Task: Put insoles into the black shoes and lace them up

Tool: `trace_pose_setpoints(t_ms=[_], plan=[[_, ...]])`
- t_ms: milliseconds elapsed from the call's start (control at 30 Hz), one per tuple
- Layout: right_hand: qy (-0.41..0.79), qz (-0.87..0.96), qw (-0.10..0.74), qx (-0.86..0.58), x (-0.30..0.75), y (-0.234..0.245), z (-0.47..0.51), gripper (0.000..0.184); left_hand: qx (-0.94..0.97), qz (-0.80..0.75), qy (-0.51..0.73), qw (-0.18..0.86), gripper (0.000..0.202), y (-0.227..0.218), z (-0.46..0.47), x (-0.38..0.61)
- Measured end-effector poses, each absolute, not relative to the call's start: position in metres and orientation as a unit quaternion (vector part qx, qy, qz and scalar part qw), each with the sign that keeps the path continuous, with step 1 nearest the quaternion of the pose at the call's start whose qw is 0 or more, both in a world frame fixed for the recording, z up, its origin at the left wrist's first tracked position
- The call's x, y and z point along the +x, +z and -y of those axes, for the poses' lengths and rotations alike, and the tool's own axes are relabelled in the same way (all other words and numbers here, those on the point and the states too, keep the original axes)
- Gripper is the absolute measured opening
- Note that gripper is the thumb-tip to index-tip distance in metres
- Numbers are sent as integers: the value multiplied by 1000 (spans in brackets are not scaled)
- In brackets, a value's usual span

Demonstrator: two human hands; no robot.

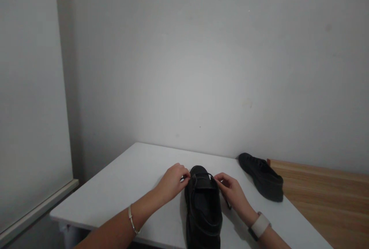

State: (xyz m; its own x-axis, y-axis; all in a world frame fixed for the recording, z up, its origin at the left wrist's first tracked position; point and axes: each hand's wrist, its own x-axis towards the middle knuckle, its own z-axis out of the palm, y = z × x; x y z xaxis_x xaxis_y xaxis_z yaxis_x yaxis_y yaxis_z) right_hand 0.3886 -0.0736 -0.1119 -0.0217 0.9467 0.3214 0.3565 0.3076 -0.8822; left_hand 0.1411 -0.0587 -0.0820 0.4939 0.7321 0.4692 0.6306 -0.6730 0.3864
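A black lace-up shoe (204, 224) stands upright on the white table (127, 187), its toe pointing at the wall and its heel toward me. My left hand (173, 180) is at the shoe's left side, thumb and fingers pinched on a dark shoelace. On the other side my right hand (232, 192) also pinches the black shoelace (205, 174), which stretches across the front of the shoe. A loose lace end (229, 205) hangs below my right fingers. The other black shoe (263, 176) lies farther off, near the table's right edge.
A wood-grain surface (317, 195) adjoins the table on the right. Behind the table rises a grey-white wall (184, 68). A pale panel with a ledge (43, 208) stands at the left, beyond the table's left edge.
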Motion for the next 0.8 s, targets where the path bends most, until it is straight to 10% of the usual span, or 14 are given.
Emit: trace_pose_setpoints(t_ms=[800], plan=[[90, 748, 374, -541, 385, -89, 88, 25, 792, -435, 375, 208, 20, -82, 60, 157]])
